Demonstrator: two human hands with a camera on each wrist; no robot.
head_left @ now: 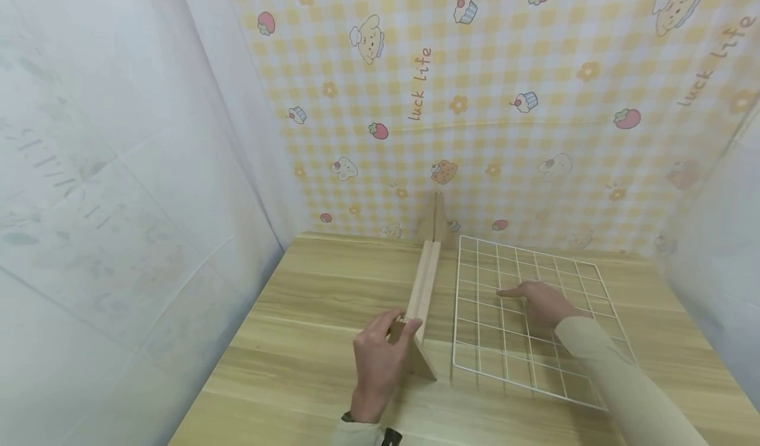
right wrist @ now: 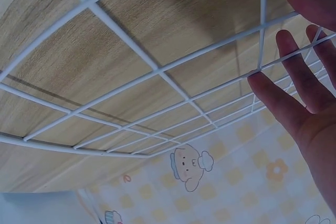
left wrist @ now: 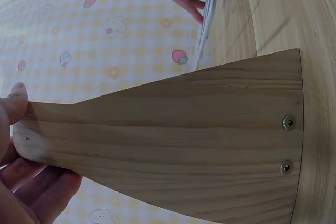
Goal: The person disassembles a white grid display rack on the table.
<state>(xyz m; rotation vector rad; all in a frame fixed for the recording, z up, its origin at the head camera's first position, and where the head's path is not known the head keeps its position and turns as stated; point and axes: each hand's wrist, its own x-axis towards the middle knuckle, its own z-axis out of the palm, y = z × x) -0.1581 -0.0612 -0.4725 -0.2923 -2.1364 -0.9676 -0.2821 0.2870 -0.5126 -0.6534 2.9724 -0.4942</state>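
In the head view, my left hand holds the near end of a wooden stand, thumb on one side and fingers on the other. The left wrist view shows that hand gripping the narrow top of the stand's end panel, which has two screws near its base. To the right, a white wire grid lies tilted slightly above the table, casting shadows. My right hand holds the grid by its inner wires. In the right wrist view, its fingers lie among the wires.
The wood-grain table carries everything. A yellow checked cloth with cartoon prints hangs behind it. The stand's far end is close to the cloth. A pale sheet hangs along the left side.
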